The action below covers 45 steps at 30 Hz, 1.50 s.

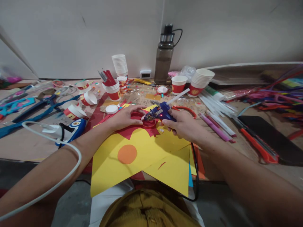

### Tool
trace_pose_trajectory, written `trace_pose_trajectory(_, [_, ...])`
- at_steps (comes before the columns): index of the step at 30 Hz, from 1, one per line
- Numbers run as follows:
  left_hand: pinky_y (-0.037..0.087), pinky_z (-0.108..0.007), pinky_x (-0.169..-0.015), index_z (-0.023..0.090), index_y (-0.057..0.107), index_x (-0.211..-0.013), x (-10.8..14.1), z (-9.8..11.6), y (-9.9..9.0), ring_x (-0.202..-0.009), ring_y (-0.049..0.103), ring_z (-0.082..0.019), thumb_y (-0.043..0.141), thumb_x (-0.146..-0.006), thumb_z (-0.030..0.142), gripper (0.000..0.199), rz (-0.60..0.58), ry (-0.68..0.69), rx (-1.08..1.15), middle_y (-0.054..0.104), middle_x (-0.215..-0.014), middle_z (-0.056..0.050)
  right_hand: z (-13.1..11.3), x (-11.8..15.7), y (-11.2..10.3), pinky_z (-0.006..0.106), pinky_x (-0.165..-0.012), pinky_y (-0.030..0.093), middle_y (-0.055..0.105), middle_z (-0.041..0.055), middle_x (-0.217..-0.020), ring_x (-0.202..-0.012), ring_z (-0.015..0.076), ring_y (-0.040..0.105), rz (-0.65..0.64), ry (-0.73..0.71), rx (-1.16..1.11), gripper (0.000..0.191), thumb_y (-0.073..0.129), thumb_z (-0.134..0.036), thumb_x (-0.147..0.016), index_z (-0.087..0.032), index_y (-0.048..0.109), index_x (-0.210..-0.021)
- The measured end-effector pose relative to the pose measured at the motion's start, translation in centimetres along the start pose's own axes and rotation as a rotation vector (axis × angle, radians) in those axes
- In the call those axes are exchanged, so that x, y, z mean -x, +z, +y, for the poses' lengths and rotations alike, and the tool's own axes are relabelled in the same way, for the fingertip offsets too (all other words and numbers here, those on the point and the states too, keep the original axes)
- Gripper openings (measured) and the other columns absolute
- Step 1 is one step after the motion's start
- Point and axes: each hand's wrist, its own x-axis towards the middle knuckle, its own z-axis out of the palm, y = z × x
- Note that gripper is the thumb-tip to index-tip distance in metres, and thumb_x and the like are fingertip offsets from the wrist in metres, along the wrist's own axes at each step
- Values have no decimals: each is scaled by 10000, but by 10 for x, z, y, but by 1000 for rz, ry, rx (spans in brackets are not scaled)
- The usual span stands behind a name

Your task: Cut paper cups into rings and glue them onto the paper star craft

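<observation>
My right hand (179, 123) is wrapped around a blue hot glue gun (161, 112) with a small red light lit and a pale glue stick (178, 96) jutting from its back. The nozzle points left, close to my left fingertips. My left hand (127, 118) curves its thumb and fingers around a red paper piece (136, 117), partly hidden by the hand. Just under the gun is a curved red strip (149, 123). Beneath both hands lie cut red paper (125, 131) and yellow sheets (139, 142), one bearing an orange paper circle (127, 154).
Behind stand stacked paper cups (119, 64), a cup of red-handled tools (112, 90) and a water bottle (163, 60). Orange-handled scissors (186, 109) lie behind my right hand; a box cutter (259, 142) and black phone (272, 135) lie right. A white cable (78, 157) crosses my left forearm.
</observation>
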Motion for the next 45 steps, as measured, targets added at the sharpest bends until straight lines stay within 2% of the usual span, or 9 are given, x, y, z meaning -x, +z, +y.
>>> trace_pose_trajectory(7, [431, -399, -1036, 206, 459, -1367, 0, -1, -1, -1140, 592, -218, 727, -737, 339, 697, -14, 2, -14, 649, -1200, -90, -8, 5, -12, 219, -432, 396, 589, 8, -659, -499, 107, 513, -141, 144, -93, 156, 562, -312, -859, -172, 584, -924])
trace_pose_trajectory(11, [423, -407, -1041, 218, 467, -1363, 0, 1, -1, -1154, 584, -229, 733, -729, 366, 704, -10, -3, -47, 644, -1219, -89, -8, 7, -25, 223, -460, 408, 585, 10, -675, -547, 116, 526, -157, 120, -50, 129, 586, -304, -838, -178, 612, -850])
trace_pose_trajectory(16, [412, -396, -1046, 232, 471, -1366, 0, 11, -9, -1182, 564, -236, 709, -750, 392, 679, -24, 10, -92, 614, -1276, -90, -7, 9, -32, 222, -468, 387, 600, 6, -711, -547, 105, 500, -126, 94, -84, 118, 573, -294, -843, -187, 621, -854])
trace_pose_trajectory(22, [363, -412, -1067, 244, 517, -1337, -2, 7, -21, -1240, 492, -250, 602, -834, 401, 534, 12, 46, -441, 552, -1352, -80, -12, 10, -33, 209, -474, 387, 575, 8, -673, -537, 97, 483, -71, 92, -77, 107, 573, -260, -848, -170, 598, -796])
trace_pose_trajectory(25, [341, -423, -1074, 212, 508, -1347, -7, -4, -20, -1239, 480, -259, 570, -857, 395, 527, -27, 106, -578, 565, -1327, -106, -13, 12, -32, 201, -457, 379, 546, -10, -647, -515, 91, 465, -82, 104, -112, 70, 556, -234, -855, -176, 591, -835])
trace_pose_trajectory(30, [330, -426, -1074, 172, 526, -1323, -17, -12, -20, -1258, 462, -273, 585, -842, 434, 551, -60, 129, -635, 551, -1339, -131, -8, 12, -30, 204, -462, 387, 521, -20, -611, -519, 100, 470, -103, 83, -95, 103, 553, -277, -856, -187, 599, -837])
trace_pose_trajectory(34, [305, -399, -1094, 168, 518, -1325, -23, -11, -22, -1299, 431, -259, 554, -857, 456, 551, -133, 131, -627, 509, -1383, -136, -4, 9, -29, 212, -460, 384, 525, -26, -601, -508, 107, 471, -114, 64, -94, 128, 558, -307, -848, -199, 613, -887])
trace_pose_trajectory(39, [350, -394, -1034, 200, 573, -1254, -30, -8, -26, -1224, 474, -259, 547, -854, 470, 484, -191, 134, -683, 530, -1315, -120, -1, 8, -28, 209, -468, 390, 531, -24, -619, -519, 109, 493, -90, 44, -35, 185, 546, -310, -852, -188, 604, -978])
trace_pose_trajectory(45, [338, -367, -1007, 221, 548, -1266, -42, 3, -32, -1194, 468, -257, 581, -801, 551, 571, -275, 76, -780, 547, -1275, -96, -1, 8, -27, 221, -496, 399, 556, -20, -598, -520, 120, 500, -64, 20, 14, 203, 541, -305, -847, -176, 620, -983])
